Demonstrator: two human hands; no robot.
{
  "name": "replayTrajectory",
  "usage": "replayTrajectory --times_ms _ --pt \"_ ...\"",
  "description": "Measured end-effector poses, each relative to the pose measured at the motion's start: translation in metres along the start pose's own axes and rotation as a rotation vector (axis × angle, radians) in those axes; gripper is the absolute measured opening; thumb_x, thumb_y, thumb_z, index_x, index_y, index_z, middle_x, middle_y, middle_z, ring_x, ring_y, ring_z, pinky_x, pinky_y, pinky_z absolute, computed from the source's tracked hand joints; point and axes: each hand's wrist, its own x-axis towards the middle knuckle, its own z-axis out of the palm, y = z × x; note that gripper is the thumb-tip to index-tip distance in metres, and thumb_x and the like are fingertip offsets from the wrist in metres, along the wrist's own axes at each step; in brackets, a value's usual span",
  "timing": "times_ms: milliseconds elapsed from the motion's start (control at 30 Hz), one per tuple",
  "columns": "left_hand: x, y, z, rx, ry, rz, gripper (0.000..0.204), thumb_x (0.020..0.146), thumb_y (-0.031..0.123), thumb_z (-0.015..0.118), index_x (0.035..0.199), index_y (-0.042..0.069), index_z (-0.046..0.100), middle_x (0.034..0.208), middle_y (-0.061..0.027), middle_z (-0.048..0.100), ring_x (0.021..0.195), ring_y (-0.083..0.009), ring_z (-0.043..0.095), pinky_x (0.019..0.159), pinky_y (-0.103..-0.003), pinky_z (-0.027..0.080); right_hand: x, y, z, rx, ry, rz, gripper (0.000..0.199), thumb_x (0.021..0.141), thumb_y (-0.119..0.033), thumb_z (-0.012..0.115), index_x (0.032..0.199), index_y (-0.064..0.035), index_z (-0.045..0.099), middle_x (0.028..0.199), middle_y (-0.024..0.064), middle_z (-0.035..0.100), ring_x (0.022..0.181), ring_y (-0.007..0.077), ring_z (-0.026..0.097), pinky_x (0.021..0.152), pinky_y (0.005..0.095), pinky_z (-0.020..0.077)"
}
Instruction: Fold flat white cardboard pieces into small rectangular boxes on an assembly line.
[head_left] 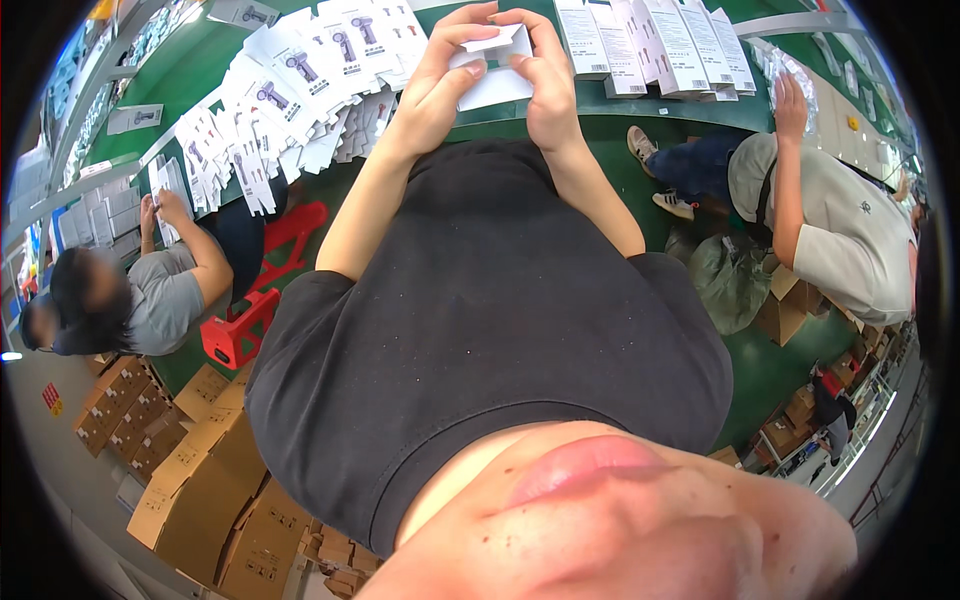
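while both arms reach forward to the near edge of the green table, a white box sits between the two hands, straight ahead of the dark shirt. the left hand pinches the box from its left side, thumb on the near face and fingers curled around behind. the right hand grips the right side in much the same way, its thumb close to the left one, the hands themselves apart. a flap stands out at the far end of the box, between the fingers of both hands.

to the left, flat cartons lie in a broad, overlapping spread. to the right, white boxes stand packed in a row.

at far left, a co-worker in grey holds something white, too small to tell, near a red stool. on the right, another in a pale shirt has a hand at clear plastic; a greenish bag rests on the floor nearby.
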Motion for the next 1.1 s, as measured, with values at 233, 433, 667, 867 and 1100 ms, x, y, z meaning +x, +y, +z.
replayTrajectory --times_ms 233,433,667,867,1100 --pt "-0.007 -0.005 -0.006 -0.006 -0.018 -0.082 0.042 0.087 0.004 0.046 0.127 0.005 0.057 0.151 -0.0162 0.045 0.139 -0.0345 0.042 0.117 -0.041 0.03 -0.001 0.012 0.004 0.052 0.033 0.108 0.038 0.086 -0.004 0.043 0.12 -0.0018 0.062 0.117 0.0147 0.063 0.103 0.0255 0.058 0.092 0.031 0.045" --pt "-0.018 -0.007 -0.007 -0.059 0.017 -0.179 0.047 0.084 0.006 0.051 0.132 0.006 0.054 0.153 -0.0166 0.043 0.139 -0.0351 0.041 0.115 -0.043 0.032 -0.003 0.001 0.006 -0.145 -0.03 0.049 0.038 0.083 -0.005 0.048 0.118 -0.0019 0.063 0.116 0.0159 0.063 0.101 0.0267 0.06 0.086 0.0306 0.0478" --pt "-0.028 0.008 -0.011 -0.137 -0.005 -0.223 0.061 0.084 0.02 0.062 0.142 0.007 0.048 0.155 -0.0165 0.04 0.141 -0.036 0.039 0.115 -0.043 0.034 -0.009 -0.012 0.001 -0.065 -0.103 0.185 0.049 0.08 0.0 0.049 0.127 -0.0027 0.06 0.119 0.0132 0.065 0.103 0.021 0.057 0.09 0.0268 0.0439" --pt "-0.037 -0.021 -0.021 -0.125 -0.028 -0.184 0.078 0.078 0.016 0.081 0.147 0.009 0.045 0.146 -0.0131 0.05 0.128 -0.0282 0.054 0.103 -0.035 0.046 -0.012 0.001 -0.002 -0.061 -0.074 0.22 0.054 0.075 0.001 0.048 0.127 -0.0028 0.06 0.122 0.0135 0.064 0.107 0.023 0.057 0.091 0.0276 0.0439" --pt "-0.037 -0.027 -0.024 0.366 -0.108 -0.158 0.086 0.068 0.019 0.09 0.143 0.009 0.05 0.135 -0.0111 0.061 0.116 -0.0235 0.063 0.099 -0.034 0.049 -0.018 0.003 -0.014 0.079 -0.047 0.284 0.05 0.078 -0.005 0.057 0.128 -0.003 0.06 0.123 0.0133 0.062 0.108 0.0249 0.058 0.092 0.03 0.045"
